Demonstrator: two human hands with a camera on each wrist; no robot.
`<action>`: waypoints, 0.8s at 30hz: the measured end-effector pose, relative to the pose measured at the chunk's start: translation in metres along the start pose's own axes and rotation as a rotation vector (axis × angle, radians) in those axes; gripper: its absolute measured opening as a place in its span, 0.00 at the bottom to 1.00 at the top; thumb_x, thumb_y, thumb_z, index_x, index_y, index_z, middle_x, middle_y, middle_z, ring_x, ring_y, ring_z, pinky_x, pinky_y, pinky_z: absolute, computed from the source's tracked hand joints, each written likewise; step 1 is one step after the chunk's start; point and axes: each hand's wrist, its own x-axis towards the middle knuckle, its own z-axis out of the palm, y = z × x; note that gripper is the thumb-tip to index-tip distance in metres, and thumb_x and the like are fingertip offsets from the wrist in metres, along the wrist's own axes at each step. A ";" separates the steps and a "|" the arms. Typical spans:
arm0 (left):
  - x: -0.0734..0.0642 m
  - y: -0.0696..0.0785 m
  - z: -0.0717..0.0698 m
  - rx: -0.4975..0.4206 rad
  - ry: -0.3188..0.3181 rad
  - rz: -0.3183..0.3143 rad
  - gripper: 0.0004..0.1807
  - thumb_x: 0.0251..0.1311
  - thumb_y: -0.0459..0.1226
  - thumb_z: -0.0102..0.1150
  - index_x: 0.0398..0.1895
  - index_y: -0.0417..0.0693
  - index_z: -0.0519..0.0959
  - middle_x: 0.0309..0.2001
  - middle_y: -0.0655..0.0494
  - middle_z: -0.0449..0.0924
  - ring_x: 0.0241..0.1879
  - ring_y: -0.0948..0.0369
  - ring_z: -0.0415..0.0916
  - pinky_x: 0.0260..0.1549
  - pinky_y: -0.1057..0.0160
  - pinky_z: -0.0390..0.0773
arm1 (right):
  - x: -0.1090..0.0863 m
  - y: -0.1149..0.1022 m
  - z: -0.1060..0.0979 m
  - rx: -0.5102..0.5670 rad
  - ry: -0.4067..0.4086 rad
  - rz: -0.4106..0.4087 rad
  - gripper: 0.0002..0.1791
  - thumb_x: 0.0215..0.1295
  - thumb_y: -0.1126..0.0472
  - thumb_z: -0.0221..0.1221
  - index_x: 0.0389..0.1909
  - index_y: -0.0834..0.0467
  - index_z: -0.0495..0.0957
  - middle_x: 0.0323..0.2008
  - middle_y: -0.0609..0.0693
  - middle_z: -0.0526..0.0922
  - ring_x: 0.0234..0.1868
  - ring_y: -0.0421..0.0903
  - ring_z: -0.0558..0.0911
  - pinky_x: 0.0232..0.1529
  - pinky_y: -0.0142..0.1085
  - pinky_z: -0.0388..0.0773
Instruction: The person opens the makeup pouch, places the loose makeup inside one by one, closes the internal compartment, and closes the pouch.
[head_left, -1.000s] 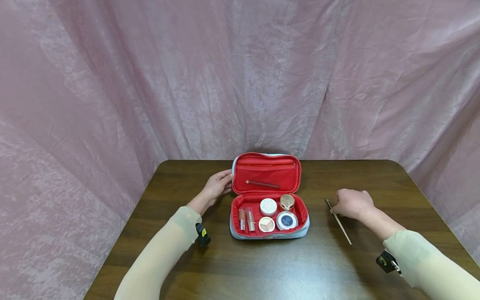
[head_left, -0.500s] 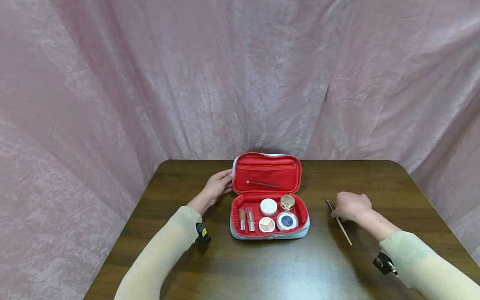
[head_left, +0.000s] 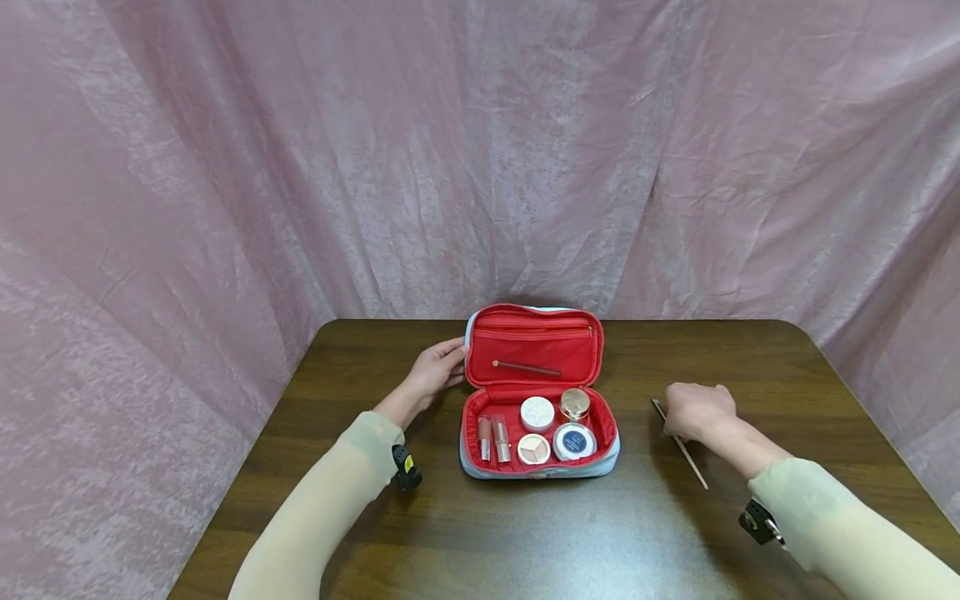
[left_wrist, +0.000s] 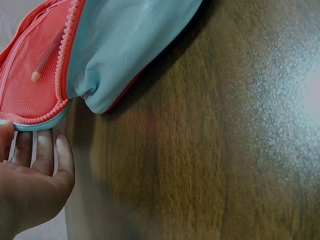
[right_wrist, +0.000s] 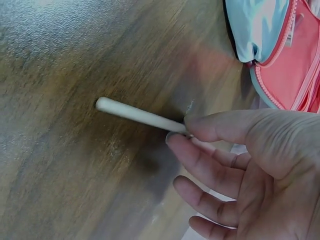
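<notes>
An unzipped cosmetic bag (head_left: 537, 474), light blue outside and red inside, lies with its lid (head_left: 577, 358) raised. My left hand (head_left: 437, 368) holds the left edge of that lid; in the left wrist view the thumb is at the edge and the fingers (left_wrist: 45, 152) reach behind it. On the right, my right hand (head_left: 697, 410) pinches a slim makeup brush (right_wrist: 140, 115) with a pale handle between thumb and forefinger. Its rounded handle end points toward the table's front, close over the wood. The fingers hide the brush's middle in the head view.
Inside the bag are two lip tubes (head_left: 501, 439), a white round case (head_left: 537, 413), a gold-lidded jar (head_left: 574, 403), a three-part palette (head_left: 533, 449) and a blue-labelled jar (head_left: 574, 442). A dark brush (head_left: 527, 367) sits in the lid's mesh. Pink curtain (head_left: 480, 150) hangs behind the table (head_left: 420, 533).
My right hand has shifted slightly left, and the brush's near end has swung a little to the right. The left hand and the bag look the same.
</notes>
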 end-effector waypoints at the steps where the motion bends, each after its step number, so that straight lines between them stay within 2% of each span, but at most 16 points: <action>1: 0.000 0.000 0.000 0.001 -0.001 0.000 0.22 0.78 0.40 0.53 0.71 0.47 0.74 0.52 0.50 0.85 0.43 0.62 0.83 0.60 0.41 0.74 | 0.000 -0.001 0.000 -0.013 0.010 -0.008 0.10 0.46 0.62 0.64 0.13 0.51 0.74 0.15 0.43 0.77 0.21 0.44 0.73 0.44 0.60 0.68; 7: 0.000 0.000 -0.001 0.010 -0.003 0.006 0.23 0.78 0.41 0.53 0.71 0.46 0.74 0.50 0.51 0.86 0.42 0.63 0.83 0.59 0.42 0.75 | 0.000 -0.004 0.004 -0.076 0.088 -0.034 0.09 0.43 0.65 0.61 0.13 0.50 0.72 0.17 0.45 0.78 0.21 0.47 0.75 0.41 0.58 0.69; 11: 0.001 -0.001 -0.001 0.002 -0.005 0.007 0.22 0.78 0.40 0.53 0.71 0.45 0.74 0.49 0.52 0.86 0.42 0.62 0.83 0.58 0.43 0.76 | -0.001 -0.004 0.003 -0.085 0.100 -0.028 0.09 0.42 0.64 0.61 0.13 0.50 0.72 0.19 0.47 0.79 0.21 0.51 0.76 0.38 0.55 0.68; 17: 0.000 0.000 0.000 -0.010 -0.005 0.006 0.22 0.78 0.40 0.53 0.70 0.44 0.74 0.47 0.53 0.87 0.41 0.62 0.83 0.59 0.41 0.75 | 0.001 0.001 -0.011 0.001 0.106 -0.024 0.09 0.49 0.60 0.63 0.18 0.51 0.71 0.18 0.44 0.74 0.23 0.48 0.73 0.35 0.53 0.66; 20: 0.000 0.000 0.000 -0.005 -0.004 0.007 0.22 0.78 0.40 0.53 0.70 0.44 0.74 0.47 0.54 0.86 0.41 0.62 0.83 0.60 0.41 0.75 | 0.003 0.003 -0.022 0.045 0.156 -0.043 0.07 0.51 0.58 0.63 0.22 0.50 0.74 0.20 0.42 0.74 0.24 0.46 0.73 0.35 0.53 0.66; 24: 0.000 0.000 0.000 -0.007 -0.005 0.002 0.22 0.78 0.40 0.53 0.70 0.46 0.75 0.48 0.53 0.86 0.43 0.60 0.83 0.61 0.40 0.73 | 0.008 0.004 -0.037 0.093 0.240 -0.071 0.03 0.53 0.58 0.62 0.29 0.52 0.80 0.24 0.42 0.80 0.28 0.47 0.78 0.38 0.56 0.69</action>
